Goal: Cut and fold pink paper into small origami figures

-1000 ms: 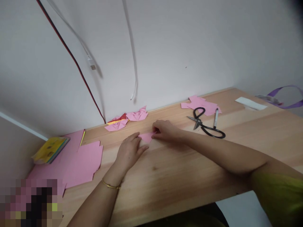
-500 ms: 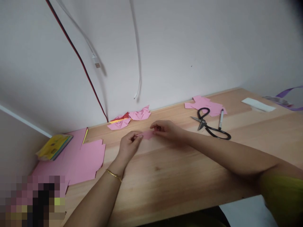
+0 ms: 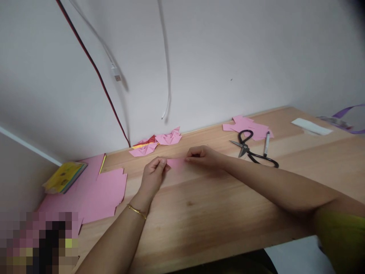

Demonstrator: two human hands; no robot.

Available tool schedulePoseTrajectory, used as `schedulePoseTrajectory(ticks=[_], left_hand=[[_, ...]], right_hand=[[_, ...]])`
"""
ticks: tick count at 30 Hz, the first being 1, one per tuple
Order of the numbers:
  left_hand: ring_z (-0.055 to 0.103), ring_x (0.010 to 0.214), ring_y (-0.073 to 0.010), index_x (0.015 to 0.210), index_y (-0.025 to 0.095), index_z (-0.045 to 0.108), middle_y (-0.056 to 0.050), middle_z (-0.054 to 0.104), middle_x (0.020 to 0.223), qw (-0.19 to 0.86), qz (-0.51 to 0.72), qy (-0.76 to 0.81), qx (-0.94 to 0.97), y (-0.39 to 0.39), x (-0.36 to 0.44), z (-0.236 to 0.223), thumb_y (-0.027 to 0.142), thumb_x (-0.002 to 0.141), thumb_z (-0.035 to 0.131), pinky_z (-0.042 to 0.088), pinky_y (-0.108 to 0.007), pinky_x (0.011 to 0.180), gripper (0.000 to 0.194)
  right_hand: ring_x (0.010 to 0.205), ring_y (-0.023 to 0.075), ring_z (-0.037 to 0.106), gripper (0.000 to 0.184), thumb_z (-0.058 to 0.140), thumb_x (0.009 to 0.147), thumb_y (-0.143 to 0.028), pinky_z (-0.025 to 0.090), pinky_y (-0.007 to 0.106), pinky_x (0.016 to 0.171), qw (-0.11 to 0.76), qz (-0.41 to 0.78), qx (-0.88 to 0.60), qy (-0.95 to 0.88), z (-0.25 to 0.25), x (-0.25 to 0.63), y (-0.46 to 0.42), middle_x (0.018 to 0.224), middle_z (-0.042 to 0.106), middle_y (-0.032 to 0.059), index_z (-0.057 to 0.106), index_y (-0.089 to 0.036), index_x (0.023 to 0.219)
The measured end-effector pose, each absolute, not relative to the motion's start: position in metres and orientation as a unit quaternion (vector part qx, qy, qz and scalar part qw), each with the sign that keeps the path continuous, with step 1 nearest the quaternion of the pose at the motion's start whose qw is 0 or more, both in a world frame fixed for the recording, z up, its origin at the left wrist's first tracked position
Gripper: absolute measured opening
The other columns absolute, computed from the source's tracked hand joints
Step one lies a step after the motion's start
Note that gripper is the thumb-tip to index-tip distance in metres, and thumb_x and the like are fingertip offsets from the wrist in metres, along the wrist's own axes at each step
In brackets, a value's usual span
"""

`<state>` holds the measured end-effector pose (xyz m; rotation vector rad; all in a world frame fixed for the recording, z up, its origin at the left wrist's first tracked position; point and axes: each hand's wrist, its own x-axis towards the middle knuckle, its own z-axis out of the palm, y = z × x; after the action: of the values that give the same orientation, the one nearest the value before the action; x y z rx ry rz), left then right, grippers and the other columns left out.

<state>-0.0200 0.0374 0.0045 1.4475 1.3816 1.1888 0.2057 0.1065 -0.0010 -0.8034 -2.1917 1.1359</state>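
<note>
Pale wall (image 3: 205,68) up back, w/ red-black cable (image 3: 94,68) & white cords (image 3: 168,64); wood desk (image 3: 188,232) below. Small pink paper (image 3: 176,163) is mid-desk, btwn both hands: L hand (image 3: 152,176) pinches its left end, thumb on top; R hand (image 3: 204,157) has fingers closed on the right end, a bit blurry there. Folded pink pieces (image 3: 169,137) sit by the wall, some red & yellow showing. To the R: scissors (image 3: 244,147), blades apart, marker (image 3: 267,144) beside, pink cutouts (image 3: 242,123) behind, white strip (image 3: 310,126) farther off. To the L: lg. pink sheets (image 3: 102,196), yellow packet (image 3: 64,177) on top.
</note>
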Motion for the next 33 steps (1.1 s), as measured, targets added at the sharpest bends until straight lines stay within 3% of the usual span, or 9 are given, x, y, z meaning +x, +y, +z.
schedulePoseTrajectory(ticks=[5, 9, 14, 17, 20, 25, 30, 33], left_hand=[[0.054, 0.063, -0.0119, 0.07, 0.015, 0.061, -0.002, 0.061, 0.065, 0.422, 0.481, 0.545, 0.542, 0.039, -0.018, 0.0, 0.043, 0.085, 0.052, 0.041, -0.023, 0.064, 0.033], [0.059, 0.064, -0.013, 0.078, 0.015, 0.063, -0.004, 0.066, 0.071, 0.463, 0.478, 0.525, 0.53, 0.04, -0.014, 0.0, 0.04, 0.079, 0.06, 0.046, -0.025, 0.066, 0.026], [0.058, 0.058, -0.011, 0.069, 0.015, 0.061, -0.003, 0.066, 0.068, 0.457, 0.461, 0.543, 0.532, 0.041, -0.011, 0.0, 0.039, 0.076, 0.063, 0.046, -0.024, 0.061, 0.026], [0.059, 0.055, -0.011, 0.069, 0.015, 0.056, -0.001, 0.064, 0.063, 0.481, 0.481, 0.529, 0.507, 0.042, -0.012, -0.002, 0.04, 0.075, 0.063, 0.046, -0.023, 0.058, 0.026], [0.06, 0.054, -0.0122, 0.073, 0.016, 0.053, 0.001, 0.061, 0.058, 0.508, 0.497, 0.515, 0.479, 0.041, -0.013, -0.002, 0.042, 0.074, 0.063, 0.044, -0.022, 0.054, 0.027], [0.058, 0.05, -0.0102, 0.075, 0.015, 0.052, -0.002, 0.064, 0.061, 0.537, 0.501, 0.497, 0.462, 0.039, -0.014, 0.002, 0.039, 0.075, 0.061, 0.044, -0.022, 0.054, 0.026], [0.057, 0.049, -0.01, 0.074, 0.015, 0.052, -0.001, 0.063, 0.059, 0.545, 0.505, 0.489, 0.457, 0.039, -0.016, 0.002, 0.036, 0.076, 0.06, 0.044, -0.022, 0.054, 0.023], [0.058, 0.052, -0.0109, 0.073, 0.015, 0.052, -0.001, 0.063, 0.06, 0.542, 0.493, 0.49, 0.473, 0.04, -0.017, -0.001, 0.037, 0.076, 0.06, 0.044, -0.023, 0.055, 0.023]], right_hand=[[0.069, 0.0119, 0.052, 0.03, 0.053, 0.083, -0.042, 0.038, 0.023, 0.062, 0.275, 0.455, -0.311, -0.788, 0.001, 0.205, 0.105, 0.072, 0.059, 0.0007, 0.062, -0.014, 0.078], [0.067, 0.0115, 0.051, 0.033, 0.054, 0.082, -0.045, 0.038, 0.023, 0.061, 0.308, 0.476, -0.329, -0.755, 0.002, 0.202, 0.104, 0.071, 0.057, 0.0003, 0.062, -0.014, 0.076], [0.07, 0.0126, 0.053, 0.033, 0.053, 0.082, -0.045, 0.041, 0.025, 0.064, 0.312, 0.483, -0.319, -0.753, -0.002, 0.2, 0.102, 0.075, 0.06, 0.0018, 0.063, -0.014, 0.081], [0.078, 0.0136, 0.056, 0.036, 0.062, 0.077, -0.042, 0.044, 0.026, 0.07, 0.296, 0.505, -0.29, -0.757, -0.003, 0.2, 0.101, 0.087, 0.063, 0.0042, 0.063, -0.014, 0.098], [0.08, 0.0132, 0.057, 0.051, 0.07, 0.07, -0.038, 0.045, 0.027, 0.073, 0.256, 0.521, -0.283, -0.763, 0.0, 0.201, 0.102, 0.092, 0.064, 0.0046, 0.058, -0.014, 0.113], [0.083, 0.0127, 0.059, 0.044, 0.067, 0.073, -0.039, 0.045, 0.027, 0.077, 0.209, 0.571, -0.282, -0.742, 0.011, 0.2, 0.104, 0.093, 0.066, 0.005, 0.061, -0.015, 0.109], [0.094, 0.0157, 0.06, 0.04, 0.064, 0.077, -0.039, 0.046, 0.03, 0.084, 0.262, 0.615, -0.265, -0.695, 0.006, 0.193, 0.099, 0.105, 0.066, 0.0077, 0.06, -0.016, 0.109], [0.093, 0.0162, 0.06, 0.035, 0.059, 0.081, -0.04, 0.046, 0.033, 0.085, 0.311, 0.568, -0.289, -0.705, -0.002, 0.188, 0.097, 0.103, 0.065, 0.0084, 0.062, -0.015, 0.104]])
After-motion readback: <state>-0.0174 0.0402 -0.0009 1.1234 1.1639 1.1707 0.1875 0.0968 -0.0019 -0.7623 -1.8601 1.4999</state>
